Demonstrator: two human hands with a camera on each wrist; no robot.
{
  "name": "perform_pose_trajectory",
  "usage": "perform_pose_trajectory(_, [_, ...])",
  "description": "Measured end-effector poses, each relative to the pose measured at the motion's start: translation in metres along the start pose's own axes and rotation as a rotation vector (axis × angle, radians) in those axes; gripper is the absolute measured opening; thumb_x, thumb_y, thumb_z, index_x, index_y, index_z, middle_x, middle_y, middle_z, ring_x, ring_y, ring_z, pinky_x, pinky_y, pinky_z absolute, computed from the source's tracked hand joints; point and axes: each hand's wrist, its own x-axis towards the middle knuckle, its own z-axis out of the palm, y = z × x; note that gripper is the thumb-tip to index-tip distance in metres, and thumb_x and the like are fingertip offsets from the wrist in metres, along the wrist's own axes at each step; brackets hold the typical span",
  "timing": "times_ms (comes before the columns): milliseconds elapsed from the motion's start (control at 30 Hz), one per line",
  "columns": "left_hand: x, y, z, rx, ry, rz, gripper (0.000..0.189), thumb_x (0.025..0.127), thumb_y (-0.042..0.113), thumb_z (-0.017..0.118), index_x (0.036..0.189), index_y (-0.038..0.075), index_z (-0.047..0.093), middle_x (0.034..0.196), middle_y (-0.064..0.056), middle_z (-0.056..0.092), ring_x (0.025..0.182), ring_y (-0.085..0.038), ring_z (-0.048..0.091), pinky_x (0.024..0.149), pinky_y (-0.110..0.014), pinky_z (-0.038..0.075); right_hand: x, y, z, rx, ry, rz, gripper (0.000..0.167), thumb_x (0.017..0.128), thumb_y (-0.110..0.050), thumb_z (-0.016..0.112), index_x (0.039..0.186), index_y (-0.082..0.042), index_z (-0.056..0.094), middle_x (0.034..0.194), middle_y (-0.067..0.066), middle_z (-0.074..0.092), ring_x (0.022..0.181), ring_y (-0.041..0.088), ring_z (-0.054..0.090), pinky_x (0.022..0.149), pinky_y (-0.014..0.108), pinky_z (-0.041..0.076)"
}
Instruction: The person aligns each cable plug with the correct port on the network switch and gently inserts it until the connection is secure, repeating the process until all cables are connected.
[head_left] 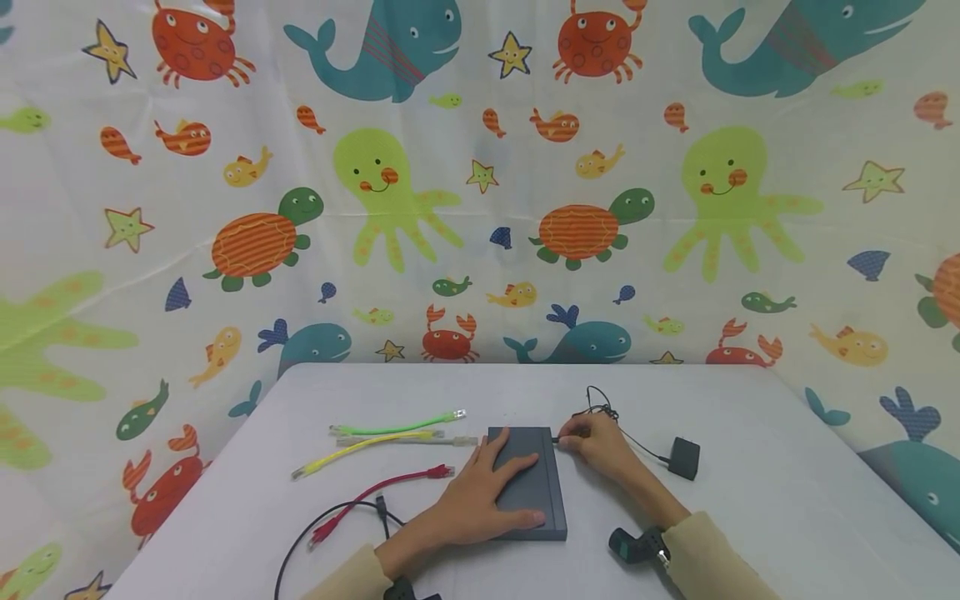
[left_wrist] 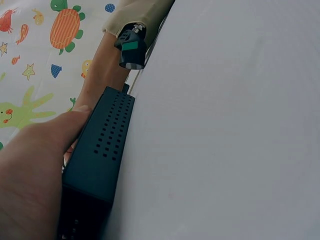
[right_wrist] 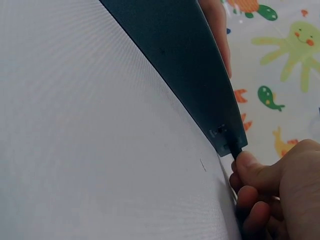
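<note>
A flat dark-grey network switch (head_left: 531,492) lies on the table, and its vented side shows in the left wrist view. My left hand (head_left: 480,500) rests across its top with the fingers spread and the thumb toward the near end. At the switch's far right corner, my right hand (head_left: 596,442) pinches a small black power plug (right_wrist: 235,150) between thumb and fingers. In the right wrist view the plug meets the switch's side at the corner. Its thin cord (head_left: 637,446) runs past a tangled bundle to a black power adapter (head_left: 684,458) on the right.
Left of the switch lie a green cable (head_left: 397,427), a yellow cable (head_left: 360,447), a grey cable (head_left: 442,440) and a red cable (head_left: 382,486). A black cable (head_left: 300,537) curves close to my left forearm. A patterned cloth (head_left: 480,250) hangs behind the white table (head_left: 750,500).
</note>
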Motion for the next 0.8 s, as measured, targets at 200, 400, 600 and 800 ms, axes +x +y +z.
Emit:
perform_pose_trajectory(200, [0.0004, 0.0004, -0.0002, 0.005, 0.0, -0.005, 0.074, 0.075, 0.085, 0.045, 0.142, 0.058, 0.027, 0.164, 0.005, 0.004, 0.15, -0.041, 0.005, 0.1, -0.076, 0.028, -0.0005, -0.003, -0.0014, -0.043, 0.009, -0.01, 0.004, 0.085, -0.011, 0.07, 0.086, -0.014, 0.073, 0.082, -0.002, 0.066, 0.066, 0.012, 0.053, 0.063, 0.025, 0.041])
perform_pose_trajectory(400, [0.0007, 0.0006, -0.0003, 0.002, -0.004, -0.003, 0.074, 0.075, 0.085, 0.046, 0.142, 0.058, 0.027, 0.164, 0.004, 0.004, 0.15, -0.041, 0.004, 0.101, -0.075, 0.028, -0.0009, -0.0034, -0.0018, -0.065, 0.021, -0.036, 0.007, 0.082, -0.009, 0.072, 0.083, -0.016, 0.073, 0.085, -0.003, 0.069, 0.078, 0.012, 0.054, 0.075, 0.029, 0.041])
perform_pose_trajectory(600, [0.0003, 0.0006, 0.0008, -0.001, -0.012, -0.006, 0.074, 0.075, 0.085, 0.046, 0.142, 0.058, 0.027, 0.164, 0.004, 0.004, 0.15, -0.04, 0.004, 0.101, -0.074, 0.029, -0.0007, -0.0004, -0.0001, -0.073, 0.025, -0.034, 0.01, 0.081, -0.008, 0.072, 0.083, -0.017, 0.073, 0.088, -0.004, 0.069, 0.085, 0.012, 0.054, 0.079, 0.031, 0.04])
perform_pose_trajectory(800, [-0.0001, 0.0013, -0.0004, 0.0, -0.012, -0.007, 0.075, 0.075, 0.085, 0.046, 0.142, 0.057, 0.028, 0.165, 0.003, 0.004, 0.15, -0.041, 0.004, 0.101, -0.075, 0.028, 0.0002, 0.0003, 0.0014, -0.066, 0.016, -0.019, 0.003, 0.084, -0.014, 0.071, 0.085, -0.015, 0.073, 0.084, -0.003, 0.068, 0.076, 0.012, 0.054, 0.07, 0.028, 0.042])
